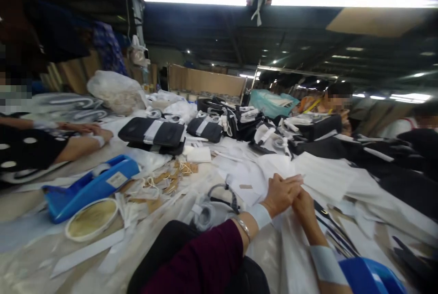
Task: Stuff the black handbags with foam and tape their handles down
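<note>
Both hands brought together over a white paper sheet near the middle of the table, toward its near edge. Left hand laid over the right hand, fingers stretched forward onto the sheet's near edge; a pinch on the paper probable, but the grip hidden by the overlap, so firm hold or mere contact cannot be told. Right hand mostly covered, fingers curled under; state not readable. Judged stage: separating or smoothing one sheet from the loose white pile spreading toward the right edge. Next move, as judged, calls for a clean pinch on a single layer and a lift clear of the pile beneath, avoiding the black straps just right of the wrists. Noted elsewhere: blue tape dispenser and round lidded tub at the left near side, string tags between them and the sheet, black pouches farther back. Another person's arm resting at the left edge, well apart.
</note>
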Demonstrator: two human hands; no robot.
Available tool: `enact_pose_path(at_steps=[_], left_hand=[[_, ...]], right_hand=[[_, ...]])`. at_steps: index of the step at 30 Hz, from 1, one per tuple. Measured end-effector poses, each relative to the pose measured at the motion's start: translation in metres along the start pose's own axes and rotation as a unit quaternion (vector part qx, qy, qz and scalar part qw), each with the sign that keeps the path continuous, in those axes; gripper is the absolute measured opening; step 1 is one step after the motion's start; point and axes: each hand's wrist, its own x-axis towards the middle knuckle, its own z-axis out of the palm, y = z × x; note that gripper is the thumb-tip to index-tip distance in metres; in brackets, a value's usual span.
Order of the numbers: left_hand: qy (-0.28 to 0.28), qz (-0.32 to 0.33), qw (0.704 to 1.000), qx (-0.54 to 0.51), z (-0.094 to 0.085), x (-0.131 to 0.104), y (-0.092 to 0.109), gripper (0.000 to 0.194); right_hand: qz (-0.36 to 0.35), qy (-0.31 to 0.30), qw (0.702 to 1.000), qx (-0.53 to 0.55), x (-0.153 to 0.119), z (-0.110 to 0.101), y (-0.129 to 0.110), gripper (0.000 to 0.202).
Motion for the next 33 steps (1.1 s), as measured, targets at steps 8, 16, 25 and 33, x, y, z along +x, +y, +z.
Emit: enact_pose_path(at_steps=[8,16,25,33], left_hand=[[0.053,-0.137,0.989,0.017,0.008,0.0,-0.02,0.051],[0.14,-0.165,0.975,-0.049,0.001,0.013,-0.026,0.023],[0.196,-0.246,0.939,-0.135,0.007,0.014,-0.032,0.038],[-0.014,-0.215,0.933,-0.287,0.021,0.008,-0.025,0.017]], right_hand=[[0.033,0.011,0.999,0.028,0.003,-0.007,0.008,0.037],[0.104,0.014,0.977,0.185,0.006,-0.011,0.008,0.035],[0.165,0.02,0.932,0.323,0.011,-0.013,0.031,0.051],[0.098,-0.053,0.954,0.279,0.011,-0.02,0.021,0.033]])
